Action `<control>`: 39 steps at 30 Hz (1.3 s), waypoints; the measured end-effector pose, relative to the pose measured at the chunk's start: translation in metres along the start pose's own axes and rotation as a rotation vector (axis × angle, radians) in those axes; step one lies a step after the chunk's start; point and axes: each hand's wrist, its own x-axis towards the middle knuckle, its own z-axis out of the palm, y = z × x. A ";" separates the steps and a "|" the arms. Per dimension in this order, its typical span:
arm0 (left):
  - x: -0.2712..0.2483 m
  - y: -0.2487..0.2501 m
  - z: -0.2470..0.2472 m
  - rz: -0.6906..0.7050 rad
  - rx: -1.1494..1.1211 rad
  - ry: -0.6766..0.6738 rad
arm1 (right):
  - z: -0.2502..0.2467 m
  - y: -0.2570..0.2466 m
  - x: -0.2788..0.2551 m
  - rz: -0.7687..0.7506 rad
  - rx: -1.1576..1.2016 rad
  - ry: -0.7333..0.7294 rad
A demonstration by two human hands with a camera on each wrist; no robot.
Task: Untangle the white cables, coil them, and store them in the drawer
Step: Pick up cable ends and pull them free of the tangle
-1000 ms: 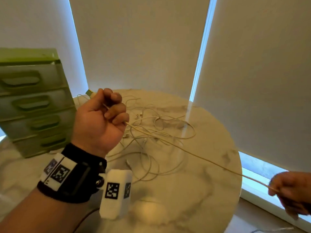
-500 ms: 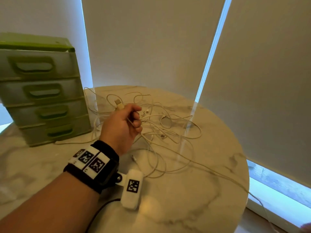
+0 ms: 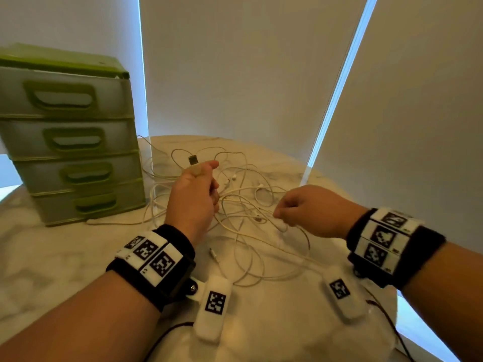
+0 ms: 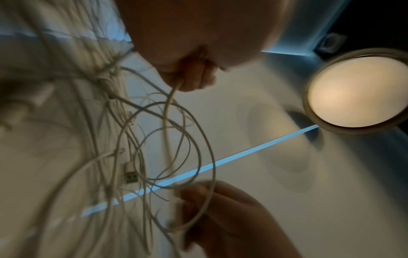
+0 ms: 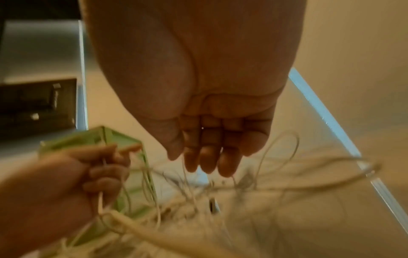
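Here, both hands sit over the cable pile in the middle of the head view. Left hand (image 3: 193, 197) is curled round one white cable near its USB plug (image 3: 193, 160), the plug sticking up past the thumb toward frame top; left wrist view shows that cable dropping out of the fist (image 4: 187, 76) into the loops. Right hand (image 3: 311, 210), centre right, has fingers bent in and thumb and fingertips pinching a thin cable strand at the pile's right side; right wrist view is blurred, a strand runs down from the fingertips (image 5: 207, 162). White cables (image 3: 243, 205) lie in a loose tangle on the round marble table (image 3: 52, 257), spread from mid-frame toward the lower centre, one free connector end (image 3: 213, 253) lying just below the left wrist. Green drawer unit (image 3: 70, 142) stands at upper left on the table, four drawers, all closed, some cable loops touching its lower right corner. Wrist bands with black-and-white markers on both forearms, a white tagged block hanging under each. Pale blinds fill the background, a bright gap running diagonally at upper right.
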 end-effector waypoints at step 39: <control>0.010 -0.014 -0.011 0.130 0.821 -0.221 | -0.108 -0.095 -0.019 -0.306 1.185 0.538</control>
